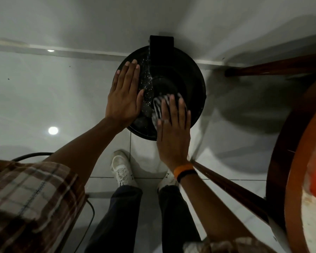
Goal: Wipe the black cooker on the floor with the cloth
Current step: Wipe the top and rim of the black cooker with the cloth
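A round black cooker (182,77) stands on the white tiled floor against the wall, its lid speckled with pale spots left of centre. My left hand (125,96) lies flat on the lid's left side, fingers together and pointing away from me. My right hand (173,125) presses a striped grey-and-white cloth (158,106) onto the near right part of the lid; most of the cloth is hidden under the fingers. An orange and a black band circle my right wrist.
A round wooden table (288,179) with dark legs stands close on the right, one leg (230,185) running beside my right forearm. My white shoes (122,168) stand just before the cooker. A black cable (31,155) curves over the floor at left.
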